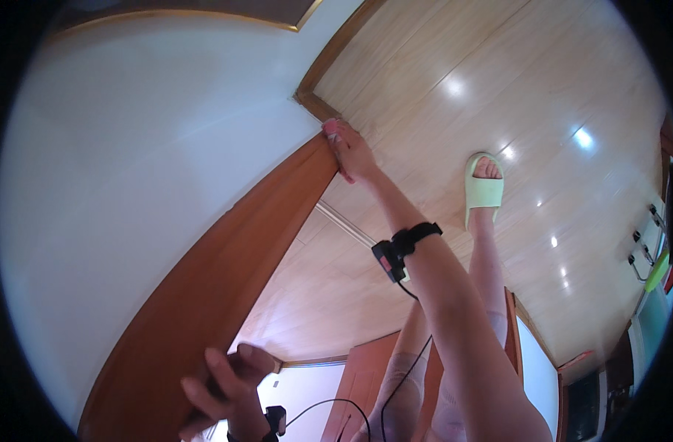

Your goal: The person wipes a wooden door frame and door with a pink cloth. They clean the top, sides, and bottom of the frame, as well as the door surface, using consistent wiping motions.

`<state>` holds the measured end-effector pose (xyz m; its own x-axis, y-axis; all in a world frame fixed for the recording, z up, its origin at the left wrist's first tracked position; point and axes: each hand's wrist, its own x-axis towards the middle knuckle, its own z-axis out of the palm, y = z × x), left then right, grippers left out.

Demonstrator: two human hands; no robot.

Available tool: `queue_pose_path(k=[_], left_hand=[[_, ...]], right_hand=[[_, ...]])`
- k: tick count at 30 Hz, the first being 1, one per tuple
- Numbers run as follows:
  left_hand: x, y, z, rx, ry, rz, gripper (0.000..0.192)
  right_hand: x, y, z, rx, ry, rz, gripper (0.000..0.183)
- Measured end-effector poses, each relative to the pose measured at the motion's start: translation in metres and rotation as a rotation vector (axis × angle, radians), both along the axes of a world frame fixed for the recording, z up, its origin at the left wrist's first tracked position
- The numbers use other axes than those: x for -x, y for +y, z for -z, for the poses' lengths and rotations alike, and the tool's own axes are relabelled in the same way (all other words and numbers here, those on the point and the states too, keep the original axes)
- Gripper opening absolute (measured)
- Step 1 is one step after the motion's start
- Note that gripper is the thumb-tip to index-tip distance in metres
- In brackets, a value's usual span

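My right hand (354, 153) grips a pink cloth (331, 127), of which only small parts show around the fingers. It presses the cloth to the lower end of a brown wooden door frame (242, 254), where the frame meets the floor and the baseboard (318, 105). Below, at the lower left, my left hand (223, 387) is beside the same frame, its fingers apart and slightly bent. Nothing shows in it, but whether its fingertips touch the wood I cannot tell. Each wrist has a black strap with a small device and a cable.
A white wall (148, 132) rises left of the frame, with a gold-edged picture frame (295, 26) on it. A metal threshold strip (344, 222) crosses the glossy wood-look floor (424, 127). My foot wears a pale green slide sandal (484, 190). A reddish door (361, 370) stands behind my legs.
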<state>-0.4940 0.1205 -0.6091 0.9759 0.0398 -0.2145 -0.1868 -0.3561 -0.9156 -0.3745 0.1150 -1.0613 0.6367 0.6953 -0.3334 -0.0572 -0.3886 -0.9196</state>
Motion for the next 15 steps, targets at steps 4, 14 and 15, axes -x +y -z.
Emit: queue_pose_path(k=[4,14,15], left_hand=[[0.008,-0.003,0.014,0.073,-0.160,0.025,0.037],[0.004,-0.009,0.014,0.272,-0.400,-0.121,0.028],[0.001,-0.008,0.012,0.265,-0.367,-0.099,0.030]], right_hand=[[0.008,-0.020,-0.094,0.037,0.411,0.013,0.038],[0.016,-0.025,-0.207,-0.069,0.310,0.223,0.036],[0.013,-0.023,-0.181,-0.045,0.361,0.200,0.037]])
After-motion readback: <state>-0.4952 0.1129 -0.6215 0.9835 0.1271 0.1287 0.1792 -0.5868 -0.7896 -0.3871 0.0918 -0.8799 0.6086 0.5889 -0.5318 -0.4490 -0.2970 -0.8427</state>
